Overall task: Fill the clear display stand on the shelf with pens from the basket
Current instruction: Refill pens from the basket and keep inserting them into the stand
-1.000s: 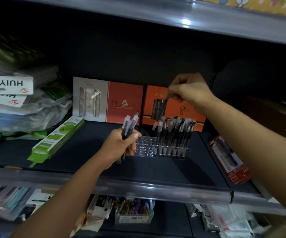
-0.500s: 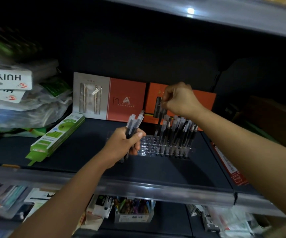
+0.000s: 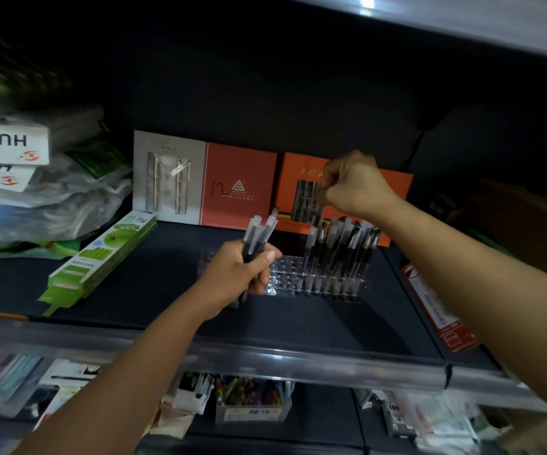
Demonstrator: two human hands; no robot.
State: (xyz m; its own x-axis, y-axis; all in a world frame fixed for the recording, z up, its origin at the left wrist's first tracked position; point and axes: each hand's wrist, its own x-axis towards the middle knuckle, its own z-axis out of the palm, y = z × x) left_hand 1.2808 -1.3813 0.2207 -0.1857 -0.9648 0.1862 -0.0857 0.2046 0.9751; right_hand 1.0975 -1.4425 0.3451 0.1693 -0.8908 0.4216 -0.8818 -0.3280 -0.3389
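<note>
Down on the dark shelf, the left hand grips a bunch of pens just beside the clear stand, whose right half holds upright pens. Above it, the right hand seems to pinch one pen, though blur hides it.

We see two bare forearms reaching in from below, with no sleeve showing on either. Our left hand and right hand carry no ring, watch or glove that we can make out.
</note>
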